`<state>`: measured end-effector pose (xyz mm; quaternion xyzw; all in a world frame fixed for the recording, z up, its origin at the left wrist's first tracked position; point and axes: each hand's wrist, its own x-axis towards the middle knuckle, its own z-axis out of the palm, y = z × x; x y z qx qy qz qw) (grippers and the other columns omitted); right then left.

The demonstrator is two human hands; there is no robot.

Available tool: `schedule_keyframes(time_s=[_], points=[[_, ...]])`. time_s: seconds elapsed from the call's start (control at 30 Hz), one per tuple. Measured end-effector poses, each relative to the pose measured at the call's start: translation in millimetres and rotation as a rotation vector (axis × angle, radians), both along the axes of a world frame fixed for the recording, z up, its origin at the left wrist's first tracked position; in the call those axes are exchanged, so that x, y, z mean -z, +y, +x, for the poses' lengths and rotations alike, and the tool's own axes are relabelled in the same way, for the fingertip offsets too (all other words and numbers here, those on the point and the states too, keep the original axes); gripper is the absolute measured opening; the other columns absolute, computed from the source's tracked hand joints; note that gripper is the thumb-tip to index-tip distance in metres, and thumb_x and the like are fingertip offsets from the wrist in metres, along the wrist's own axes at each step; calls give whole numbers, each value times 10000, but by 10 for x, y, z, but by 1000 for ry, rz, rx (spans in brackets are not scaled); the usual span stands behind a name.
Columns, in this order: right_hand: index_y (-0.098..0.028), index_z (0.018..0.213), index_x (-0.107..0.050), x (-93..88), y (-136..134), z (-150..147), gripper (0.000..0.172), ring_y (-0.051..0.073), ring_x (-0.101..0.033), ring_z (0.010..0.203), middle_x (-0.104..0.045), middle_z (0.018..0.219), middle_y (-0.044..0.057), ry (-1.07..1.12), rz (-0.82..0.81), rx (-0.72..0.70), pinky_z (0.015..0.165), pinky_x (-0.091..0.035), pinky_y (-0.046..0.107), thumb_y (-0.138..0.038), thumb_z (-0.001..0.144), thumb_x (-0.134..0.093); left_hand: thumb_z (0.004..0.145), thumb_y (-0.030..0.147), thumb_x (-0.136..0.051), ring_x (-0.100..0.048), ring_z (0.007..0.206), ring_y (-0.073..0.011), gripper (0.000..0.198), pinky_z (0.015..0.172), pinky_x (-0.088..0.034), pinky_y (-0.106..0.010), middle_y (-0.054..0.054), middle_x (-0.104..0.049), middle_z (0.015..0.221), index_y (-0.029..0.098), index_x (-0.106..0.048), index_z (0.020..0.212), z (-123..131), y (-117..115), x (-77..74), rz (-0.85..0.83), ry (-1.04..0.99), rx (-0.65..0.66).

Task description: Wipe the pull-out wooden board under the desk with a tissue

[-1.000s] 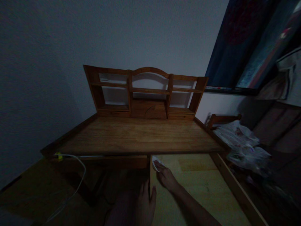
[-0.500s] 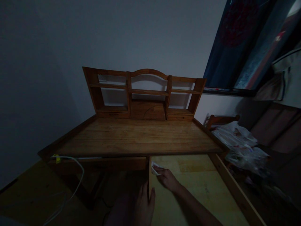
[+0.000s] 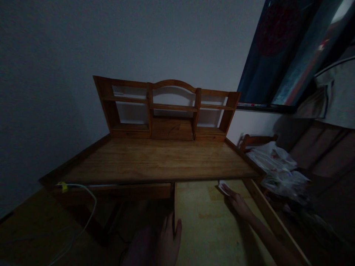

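A wooden desk (image 3: 161, 160) with a shelved hutch (image 3: 166, 111) stands against the wall. Its wide right drawer (image 3: 202, 221) is pulled out below the desktop. My left hand (image 3: 169, 240) grips the drawer's left wall, thumb inside. My right hand (image 3: 238, 205) lies in the drawer near its far right corner, fingers pressed on a small white cloth (image 3: 222, 186).
A white cable (image 3: 88, 214) with a yellow tag hangs off the desk's front left corner. Plastic bags (image 3: 277, 166) are piled on a wooden chair to the right. A dark curtain (image 3: 277, 51) hangs at the upper right. The room is dim.
My right hand has slid the cloth from the drawer's far left corner across to its far right. My left hand has stayed on the drawer's left wall.
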<state>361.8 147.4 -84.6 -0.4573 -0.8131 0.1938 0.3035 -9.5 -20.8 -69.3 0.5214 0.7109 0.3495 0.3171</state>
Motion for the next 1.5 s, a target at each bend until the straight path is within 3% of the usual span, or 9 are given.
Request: schedule_keyframes(time_s=[0.2,0.47,0.73,0.93,1.13,1.27,1.33,1.4,1.5], points=[[-132,1469,-500,284,-35,785,613,287,-462,1350,-454,1499,120,-153,53,342,1161,-332,439,-222,874,-379,941,513,-274,-435,1400,-285,670,1176,-333,-430,-193,-448,1508,83,-448,1424,-9,-10,21,28,-23,21],[16,1443,-462,627,-274,1039,665,328,-355,1417,-336,1554,219,-403,198,476,1164,-338,457,-165,807,-383,956,511,-270,-420,1409,-297,664,1174,-335,-427,-189,-439,1516,77,-442,1429,-2,8,24,25,-20,22],[40,1363,-522,461,-511,848,611,341,-409,1388,-445,1463,280,-438,186,518,1137,-386,474,-178,813,-371,978,386,-303,-470,1380,-259,527,1131,-390,-375,-199,-456,1501,111,-510,1377,14,23,-94,28,53,-24],[106,1337,-515,531,-614,737,624,391,-391,1384,-439,1442,328,-459,163,550,1119,-405,512,-233,845,-338,975,392,-327,-453,1399,-235,526,1158,-366,-342,-183,-464,1503,115,-508,1384,26,-36,-177,26,38,-24],[-125,1217,-671,418,-764,387,521,385,-435,1357,-589,1347,211,-325,127,506,1135,-398,513,-419,853,-442,914,282,-444,-402,1436,-287,438,1194,-323,-432,-176,-495,1493,161,-632,1290,2,-48,-162,13,65,51],[-158,1265,-653,342,-779,178,536,372,-423,1367,-586,1362,181,-275,102,491,1120,-418,518,-458,894,-408,858,240,-505,-464,1380,-348,414,1176,-346,-514,-138,-577,1416,220,-720,1212,-84,-112,-196,118,89,43],[-140,1350,-595,338,-757,72,570,350,-377,1397,-539,1418,165,-269,83,460,1136,-400,519,-446,928,-365,842,210,-495,-449,1385,-360,468,1170,-354,-533,-104,-555,1431,254,-703,1259,-158,-180,-320,102,149,110],[-96,1428,-517,330,-724,-75,603,329,-312,1431,-461,1487,165,-272,78,401,1167,-350,519,-421,954,-335,863,231,-460,-391,1424,-335,580,1171,-366,-491,-95,-414,1529,239,-508,1441,-226,-237,-479,38,241,350],[-62,1489,-432,286,-638,-402,614,309,-263,1453,-352,1556,167,-264,74,329,1195,-289,505,-392,983,-321,889,206,-367,-375,1432,-333,591,1169,-367,-478,-152,-327,1550,132,-407,1474,-261,-236,-625,-38,331,390]])
